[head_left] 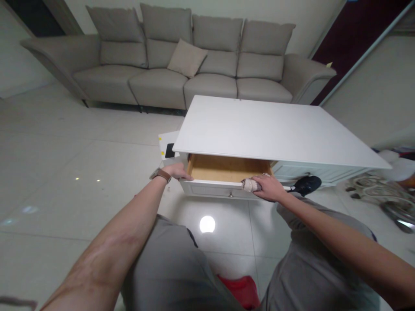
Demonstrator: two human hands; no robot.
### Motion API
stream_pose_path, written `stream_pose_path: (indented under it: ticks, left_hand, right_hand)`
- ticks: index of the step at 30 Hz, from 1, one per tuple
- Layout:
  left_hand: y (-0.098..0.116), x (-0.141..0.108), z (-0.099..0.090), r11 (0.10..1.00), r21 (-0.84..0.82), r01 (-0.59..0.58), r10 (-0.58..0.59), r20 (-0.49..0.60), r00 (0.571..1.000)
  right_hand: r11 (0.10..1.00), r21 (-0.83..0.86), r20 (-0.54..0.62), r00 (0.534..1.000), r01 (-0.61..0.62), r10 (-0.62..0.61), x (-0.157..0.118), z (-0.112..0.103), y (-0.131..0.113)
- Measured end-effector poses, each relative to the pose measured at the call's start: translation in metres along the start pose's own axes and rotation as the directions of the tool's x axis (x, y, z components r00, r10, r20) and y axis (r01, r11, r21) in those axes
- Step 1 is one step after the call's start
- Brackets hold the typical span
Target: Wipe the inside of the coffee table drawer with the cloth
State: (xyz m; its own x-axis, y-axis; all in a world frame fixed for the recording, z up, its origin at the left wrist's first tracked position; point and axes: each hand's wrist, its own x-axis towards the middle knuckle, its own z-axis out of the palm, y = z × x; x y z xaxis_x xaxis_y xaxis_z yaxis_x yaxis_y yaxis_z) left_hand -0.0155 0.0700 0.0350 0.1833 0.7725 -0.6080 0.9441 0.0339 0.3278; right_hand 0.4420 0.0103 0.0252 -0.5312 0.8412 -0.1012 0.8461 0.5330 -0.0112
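Observation:
A wooden drawer [223,169] with a white front [210,188] and a small round knob [231,194] stands pulled out of the white coffee table [272,129]. The bare wood of its bottom shows. At the drawer's left front corner, my left hand [177,171] grips the edge, with a watch on its wrist; some of its fingers are hidden. My right hand [269,188] is closed around a bunched pale cloth [251,185], which rests against the top edge of the drawer front near its right end.
Behind the table is a long grey sofa [214,86] with a loose cushion [187,58]. A white box [167,144] with a dark item sits left of the table. Coiled hoses or cords [369,190] lie at right. Something red [240,290] is between my legs.

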Motion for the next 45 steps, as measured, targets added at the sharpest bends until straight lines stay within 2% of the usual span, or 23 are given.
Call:
stream_pose_path:
  ticks: [5,10,14,19,28,31,36,45]
  left_hand:
    - [-0.002,0.001,0.001,0.992,0.104,-0.068,0.061,0.067,0.996]
    - [-0.003,0.003,0.003,0.994,0.094,-0.058,0.053,0.06,0.997]
    - [-0.003,0.003,0.002,0.993,0.107,-0.058,0.053,0.054,0.997]
    - [-0.002,0.003,0.003,0.993,0.095,-0.064,0.059,0.046,0.997]
    - [-0.004,0.005,0.005,0.998,0.05,-0.046,0.045,0.025,0.999]
    - [-0.003,0.005,0.004,0.997,0.056,-0.047,0.046,0.025,0.999]
    - [-0.002,0.004,0.005,0.995,0.085,-0.043,0.04,0.037,0.999]
    - [-0.001,0.003,0.004,0.997,0.061,-0.048,0.044,0.07,0.997]
  right_hand:
    - [1.0,0.0,0.02,1.0,-0.008,0.008,-0.003,0.0,-0.003]
    - [0.999,-0.042,0.039,0.999,-0.026,0.027,-0.004,-0.003,-0.009]
    - [0.995,-0.099,0.047,0.999,-0.009,0.014,0.002,-0.004,-0.024]
    - [0.991,-0.131,0.053,0.999,0.003,0.004,0.021,-0.004,-0.059]
    - [0.993,-0.093,-0.008,0.998,0.066,-0.067,0.073,-0.009,-0.141]
    - [0.994,-0.082,-0.016,0.997,0.078,-0.079,0.083,-0.01,-0.158]
    - [0.994,-0.073,-0.013,0.996,0.087,-0.088,0.083,-0.012,-0.159]
    - [0.996,-0.005,0.035,0.995,0.091,-0.091,0.068,-0.01,-0.135]
